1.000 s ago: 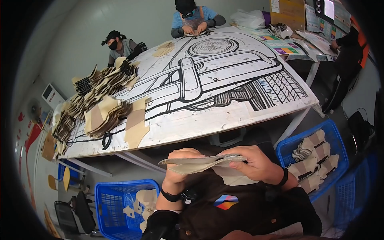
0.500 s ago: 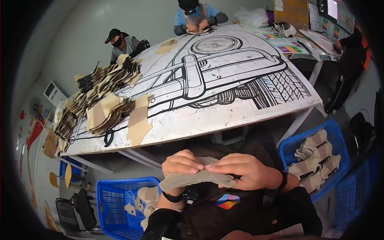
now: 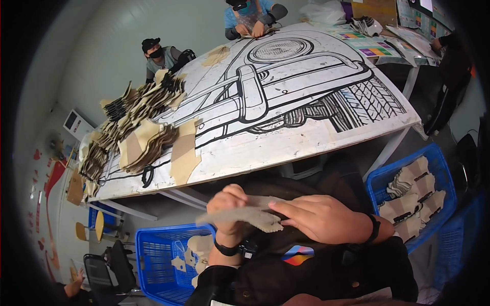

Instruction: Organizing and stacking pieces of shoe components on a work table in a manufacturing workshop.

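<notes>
A grey-beige cut piece of fabric (image 3: 255, 218), with a rough lower edge, is held in front of my lap between both hands. My left hand (image 3: 228, 204) is curled round its left part, slightly blurred. At its right end, my right hand (image 3: 324, 218) pinches the cloth between the fingertips and the thumb below. The piece bends downward, and its left end is smeared by motion. Beyond my hands, on the near left of the table, lie a stack of beige and brown fabric pieces (image 3: 145, 145) and a single two-tone piece (image 3: 185, 158).
A white table (image 3: 229, 168) with a black line drawing stands ahead. Blue baskets (image 3: 153, 245) with fabric pieces sit at my left and right (image 3: 377, 183). Two co-workers (image 3: 163, 58) are across the table, another person (image 3: 449, 76) is at far right, and someone's hand (image 3: 76, 283) shows at lower left.
My left hand has lifted and curled more, and the fabric now twists between my hands. The view has shifted slightly. Another person's hand has appeared at lower left.
</notes>
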The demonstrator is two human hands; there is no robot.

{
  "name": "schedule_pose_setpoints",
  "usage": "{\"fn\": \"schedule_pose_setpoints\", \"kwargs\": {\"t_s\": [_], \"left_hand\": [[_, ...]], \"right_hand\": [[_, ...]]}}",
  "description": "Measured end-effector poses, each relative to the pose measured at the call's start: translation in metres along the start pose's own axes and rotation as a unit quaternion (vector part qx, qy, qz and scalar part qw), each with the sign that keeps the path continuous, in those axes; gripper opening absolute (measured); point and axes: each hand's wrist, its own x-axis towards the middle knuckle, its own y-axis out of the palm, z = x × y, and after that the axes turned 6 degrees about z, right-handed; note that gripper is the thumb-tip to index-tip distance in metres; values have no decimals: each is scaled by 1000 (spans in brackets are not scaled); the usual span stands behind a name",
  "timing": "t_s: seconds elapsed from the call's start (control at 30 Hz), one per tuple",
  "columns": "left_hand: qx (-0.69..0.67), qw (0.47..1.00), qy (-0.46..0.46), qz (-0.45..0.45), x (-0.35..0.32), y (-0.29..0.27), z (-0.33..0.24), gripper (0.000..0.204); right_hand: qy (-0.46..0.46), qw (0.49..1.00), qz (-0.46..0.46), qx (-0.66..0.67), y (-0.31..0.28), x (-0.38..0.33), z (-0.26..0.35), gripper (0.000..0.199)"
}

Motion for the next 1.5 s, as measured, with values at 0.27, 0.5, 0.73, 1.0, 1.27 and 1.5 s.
{"fn": "schedule_pose_setpoints", "kwargs": {"t_s": [0.27,0.5,0.73,1.0,1.27,1.5], "left_hand": [[617,742,201,169,12,15,-50,40],[441,857,51,264,27,18,-64,14],[374,863,-1,340,44,19,-65,13],[382,865,32,325,44,17,-51,21],[353,807,-125,456,64,21,-62,31],[350,838,-102,406,45,-1,-50,17]], "right_hand": [[16,999,9,-32,8,1,-16,37],[9,998,57,-5,13,-3,-18,39],[19,996,86,-17,13,-3,-17,42],[8,995,96,-13,18,1,-20,39],[147,969,188,62,24,4,-13,33],[112,979,66,-155,13,14,6,43]]}}
